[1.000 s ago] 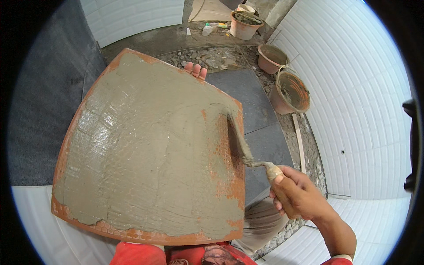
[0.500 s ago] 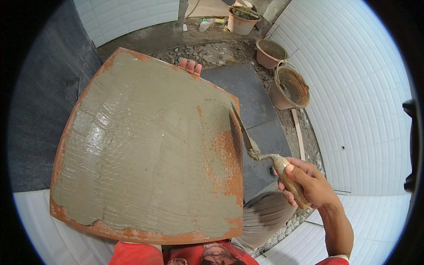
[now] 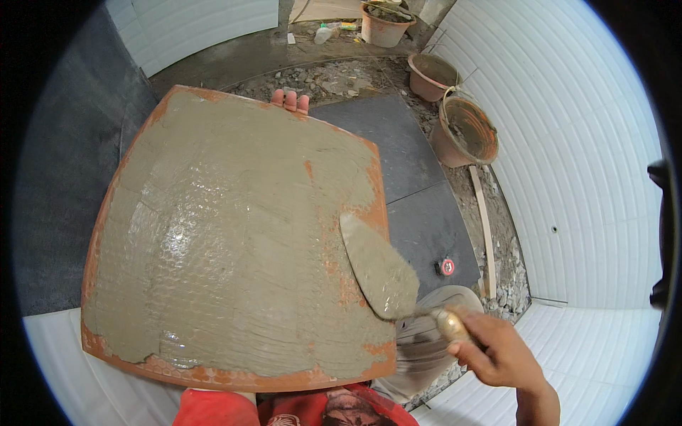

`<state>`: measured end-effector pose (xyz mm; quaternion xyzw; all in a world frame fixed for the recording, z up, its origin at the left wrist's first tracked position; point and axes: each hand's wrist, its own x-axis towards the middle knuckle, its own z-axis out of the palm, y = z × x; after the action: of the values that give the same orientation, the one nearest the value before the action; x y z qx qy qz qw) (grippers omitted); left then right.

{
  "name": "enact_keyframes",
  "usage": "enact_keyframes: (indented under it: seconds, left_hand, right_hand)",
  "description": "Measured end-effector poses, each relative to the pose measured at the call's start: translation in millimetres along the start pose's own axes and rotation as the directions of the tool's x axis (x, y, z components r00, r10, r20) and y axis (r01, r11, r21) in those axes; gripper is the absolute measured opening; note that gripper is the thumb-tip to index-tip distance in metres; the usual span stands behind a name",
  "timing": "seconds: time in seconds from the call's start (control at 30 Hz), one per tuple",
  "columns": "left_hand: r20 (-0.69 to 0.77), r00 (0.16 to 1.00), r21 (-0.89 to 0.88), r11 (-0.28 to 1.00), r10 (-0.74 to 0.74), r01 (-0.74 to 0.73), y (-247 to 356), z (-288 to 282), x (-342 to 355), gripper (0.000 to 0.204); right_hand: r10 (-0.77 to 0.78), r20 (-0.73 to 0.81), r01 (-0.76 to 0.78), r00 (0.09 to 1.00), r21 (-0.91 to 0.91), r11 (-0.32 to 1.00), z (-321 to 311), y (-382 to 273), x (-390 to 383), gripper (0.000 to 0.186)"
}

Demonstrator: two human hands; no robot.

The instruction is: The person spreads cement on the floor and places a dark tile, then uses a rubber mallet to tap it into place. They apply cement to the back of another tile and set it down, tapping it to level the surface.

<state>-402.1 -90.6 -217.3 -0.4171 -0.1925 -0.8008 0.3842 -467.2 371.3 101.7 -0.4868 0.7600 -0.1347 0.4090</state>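
Note:
A large square tile [image 3: 381,363], orange-brown on its upturned face, tilts in front of me. Grey mortar [image 3: 220,234] covers most of it, with orange showing along the edges and in patches on the right. Three fingertips of my left hand [image 3: 290,101] curl over the tile's far edge; the rest of that hand is hidden beneath. My right hand [image 3: 501,351] is wrapped round the wooden handle of a trowel [image 3: 380,266]. The trowel's mortar-smeared blade lies flat over the tile's right edge, its tip pointing up and left.
Dark floor tiles [image 3: 419,220] lie beyond on the right, with a small red round object [image 3: 445,267] on them. Mortar buckets [image 3: 465,138] stand by the white tiled wall [image 3: 568,142]. A wooden strip [image 3: 483,227] rests on rubble. My bent knee [image 3: 433,334] is under the tile's right side.
The trowel has come down and toward me along the tile's right edge, its blade turning from edge-on to flat. More mortar covers the upper part of the bare right-hand patch.

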Motion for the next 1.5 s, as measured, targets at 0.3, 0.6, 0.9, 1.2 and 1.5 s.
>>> enact_keyframes:
  seconds: [0.3, 0.6, 0.9, 1.2, 1.5]
  left_hand:
    - [-0.105, 0.978, 0.104, 0.980, 0.181, -0.170, 9.5, 7.9, -6.0, 0.064]
    - [-0.093, 0.987, 0.255, 0.961, 0.135, -0.107, 35.9, -4.2, -30.2, 0.071]
    - [0.056, 0.992, 0.231, 0.968, -0.110, 0.094, 46.2, 24.1, -14.3, 0.069]
    - [0.137, 0.966, 0.264, 0.948, -0.220, 0.179, 44.2, 52.5, 8.4, 0.068]
    - [0.096, 0.968, 0.262, 0.944, -0.233, 0.202, 43.4, 61.5, 9.0, 0.074]
  right_hand:
    - [0.247, -0.035, -0.203, 0.968, 0.467, 0.861, -43.7, 26.3, -47.7, 0.053]
    - [0.262, -0.471, 0.164, 0.842, 0.686, 0.709, -155.2, 167.6, 107.1, 0.048]
    - [0.557, -0.377, 0.307, 0.740, 0.926, 0.219, -208.1, 297.8, 302.0, 0.030]
    - [0.660, -0.425, 0.416, 0.619, 0.891, 0.184, -207.7, 335.3, 365.9, 0.032]
    - [0.652, -0.413, 0.426, 0.636, 0.892, 0.150, -202.9, 354.6, 373.4, 0.039]
